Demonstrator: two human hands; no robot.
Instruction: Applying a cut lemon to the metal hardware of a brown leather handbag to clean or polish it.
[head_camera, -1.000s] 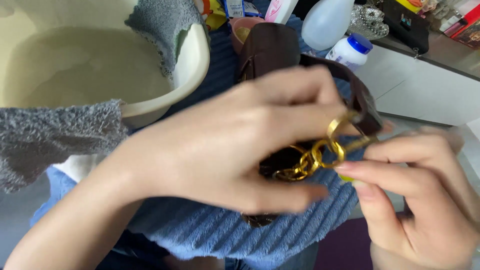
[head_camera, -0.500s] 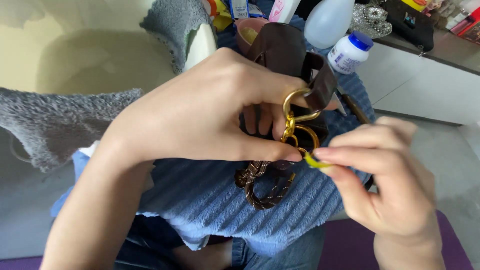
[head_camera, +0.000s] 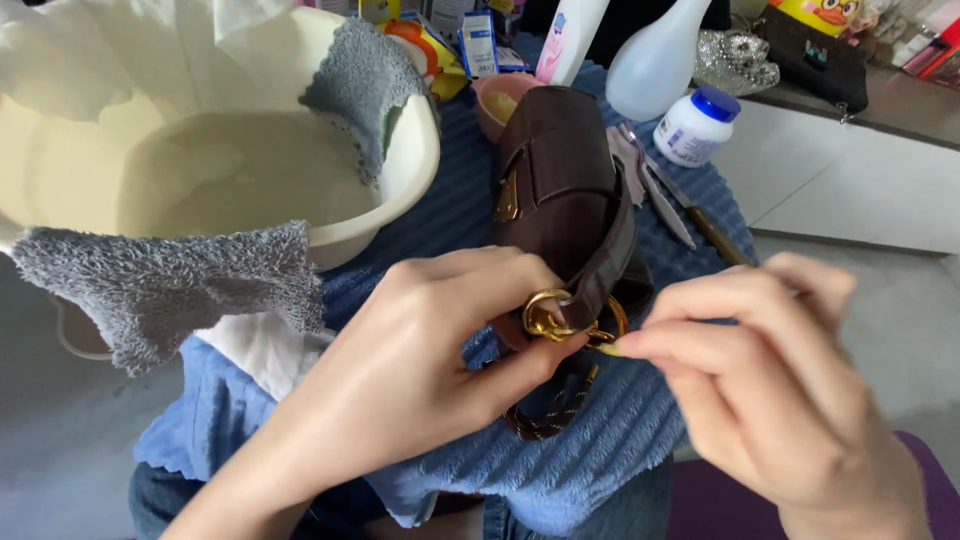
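Note:
A dark brown leather bag (head_camera: 560, 180) with a gold clasp lies on a blue ribbed towel (head_camera: 610, 430). My left hand (head_camera: 440, 350) pinches the gold ring (head_camera: 548, 318) where the brown strap joins the bag. My right hand (head_camera: 770, 380) presses a small yellow-tipped thing (head_camera: 605, 349) against that ring with thumb and forefinger. A braided brown and gold chain (head_camera: 548, 420) hangs below the ring, partly hidden by my left hand.
A cream basin (head_camera: 410, 170) of cloudy water stands at the left with grey cloths (head_camera: 170, 285) draped over its rim. Behind the bag are white bottles (head_camera: 655, 60), a small blue-capped jar (head_camera: 698, 125), a pink cup (head_camera: 495, 100) and scissors (head_camera: 655, 190).
The view has dropped and the bag now lies lower on the towel. Both hands stay at the gold ring; the chain has slipped further under my left hand.

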